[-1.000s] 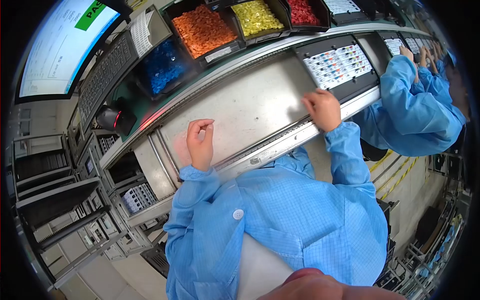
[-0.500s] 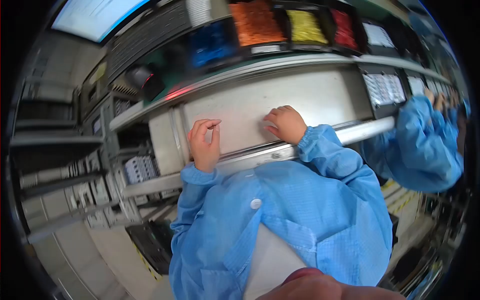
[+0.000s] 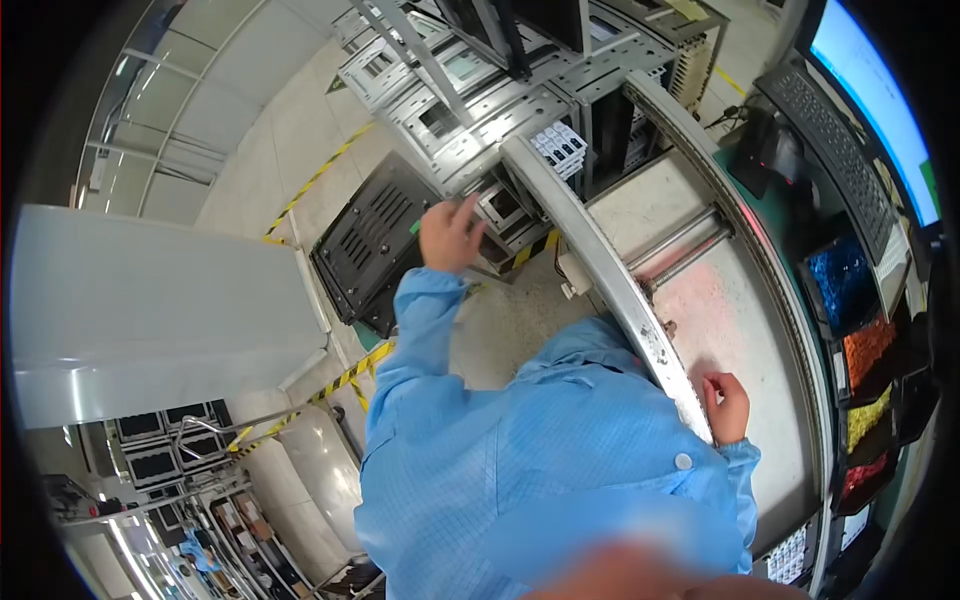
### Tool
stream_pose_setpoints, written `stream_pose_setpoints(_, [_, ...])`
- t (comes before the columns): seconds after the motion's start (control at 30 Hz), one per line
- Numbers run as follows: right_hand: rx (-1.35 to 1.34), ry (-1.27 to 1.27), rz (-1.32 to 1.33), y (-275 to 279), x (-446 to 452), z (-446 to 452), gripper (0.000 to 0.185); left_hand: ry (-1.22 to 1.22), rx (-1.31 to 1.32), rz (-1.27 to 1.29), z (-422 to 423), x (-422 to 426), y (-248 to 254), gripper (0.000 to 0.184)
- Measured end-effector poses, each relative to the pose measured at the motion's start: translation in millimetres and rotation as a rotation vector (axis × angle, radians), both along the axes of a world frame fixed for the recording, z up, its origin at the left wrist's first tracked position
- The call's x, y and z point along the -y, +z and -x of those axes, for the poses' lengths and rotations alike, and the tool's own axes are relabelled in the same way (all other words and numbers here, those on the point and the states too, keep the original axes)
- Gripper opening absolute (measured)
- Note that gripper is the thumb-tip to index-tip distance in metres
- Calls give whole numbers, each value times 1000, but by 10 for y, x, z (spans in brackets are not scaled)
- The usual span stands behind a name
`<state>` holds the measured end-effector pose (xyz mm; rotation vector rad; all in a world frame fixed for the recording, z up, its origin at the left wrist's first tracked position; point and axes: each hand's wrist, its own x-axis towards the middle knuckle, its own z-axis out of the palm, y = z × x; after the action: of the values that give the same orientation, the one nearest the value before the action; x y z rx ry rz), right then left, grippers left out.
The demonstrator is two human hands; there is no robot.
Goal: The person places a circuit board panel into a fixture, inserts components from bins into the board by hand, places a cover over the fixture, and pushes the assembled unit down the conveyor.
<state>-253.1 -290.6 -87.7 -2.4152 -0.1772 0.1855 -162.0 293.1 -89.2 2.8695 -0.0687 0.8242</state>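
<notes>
My left hand (image 3: 450, 237) is raised with its fingers apart and nothing visible in them, beside a black slotted tray (image 3: 372, 240) at the left of the metal frame. Over the pale conveyor bed (image 3: 745, 330), close to its near rail (image 3: 625, 300), my right hand (image 3: 727, 408) has its fingers curled in, with no object visible in them. Both sleeves are blue.
White parts with dark markings (image 3: 559, 148) stand behind the rail's end. Blue (image 3: 842, 283), orange (image 3: 868, 352), yellow (image 3: 868, 420) and red (image 3: 864, 474) bins line the right side, near a keyboard (image 3: 830, 140). Yellow-black tape (image 3: 357, 372) borders the floor at left.
The view has swung left, so the bins and screen now stand at the right. My left hand has moved off the conveyor towards the black tray. My right hand's fingers have curled in.
</notes>
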Motion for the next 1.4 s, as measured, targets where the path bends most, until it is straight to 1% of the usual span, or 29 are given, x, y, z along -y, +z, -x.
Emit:
stream_pose_setpoints(0.1, [-18, 26, 14, -16, -1, -1, 14, 218, -49, -94, 303, -489, -83, 60])
stream_pose_setpoints(0.2, [-7, 51, 35, -41, 8, 0, 15, 373, -280, -164, 581, -950, -428, 59])
stream_pose_setpoints(0.3, [25, 51, 96, 52, -18, 24, 14, 400, -198, -210, 592, -925, -387, 55])
stream_pose_setpoints(0.4, [78, 44, 172, 83, -6, 64, 14, 426, -194, -151, 571, -814, -135, 53])
stream_pose_setpoints(0.5, [104, 19, 198, 108, -4, 95, 13, 413, -96, -241, 598, -620, 17, 50])
stream_pose_setpoints(0.6, [136, 21, 258, 212, -49, 90, 13, 565, -65, -245, 575, -638, 290, 46])
stream_pose_setpoints(0.67, [171, 32, 244, 222, -30, 108, 13, 600, -13, -259, 558, -702, 555, 45])
stream_pose_setpoints(0.73, [185, 29, 232, 226, -44, 106, 12, 712, 78, -149, 517, -557, 941, 43])
stream_pose_setpoints(0.77, [167, 34, 215, 244, -45, 99, 13, 566, 281, -166, 494, -316, 1210, 44])
stream_pose_setpoints(0.87, [107, 20, 144, 304, -156, 33, 21, 279, 290, 2, 560, 428, 1787, 49])
stream_pose_setpoints(0.93, [74, -35, -88, 418, -341, -36, 39, -34, 267, 52, 514, 895, 1992, 53])
stream_pose_setpoints(0.97, [6, -62, -268, 480, -438, -62, 47, -169, 237, 23, 458, 1066, 1949, 54])
stream_pose_setpoints(1.0, [-53, -82, -447, 537, -523, -110, 56, -321, 249, -65, 354, 1325, 1970, 31])
stream_pose_setpoints(1.03, [-135, -123, -688, 568, -600, -155, 59, -462, 221, -99, 236, 1552, 1917, 36])
stream_pose_setpoints(1.07, [-217, -162, -934, 592, -652, -183, 63, -631, 114, -67, 97, 1757, 1785, 41])
stream_pose_setpoints(1.1, [-300, -171, -1082, 659, -644, -198, 61, -789, -5, -20, -30, 1947, 1626, 47])
stream_pose_setpoints(1.13, [-220, -217, -1085, 716, -692, -172, 60, -930, -110, 14, -143, 2129, 1465, 53])
stream_pose_setpoints(1.17, [-139, -264, -1085, 770, -761, -145, 59, -1148, 137, -178, -255, 2314, 1360, 54])
stream_pose_setpoints(1.2, [-58, -309, -1082, 816, -777, -113, 59, -1203, 160, -151, -308, 2478, 1203, 55])
stream_pose_setpoints(1.23, [-144, -426, -1067, 852, -701, -70, 52, -1254, 184, -124, -365, 2640, 1033, 56])
stream_pose_setpoints(1.27, [-236, -507, -1100, 820, -596, -32, 50, -1301, 209, -97, -414, 2785, 892, 57])
stream_pose_setpoints(1.33, [-424, -663, -1169, 696, -403, 11, 47, -1358, 185, -122, -373, 2957, 686, 61])
stream_pose_setpoints(1.37, [-414, -703, -1171, 648, -388, 34, 41, -1395, -16, -63, -319, 2991, 648, 63])
stream_pose_setpoints(1.4, [-378, -700, -1132, 552, -377, 52, 40, -1377, -32, 20, -355, 3009, 694, 64])
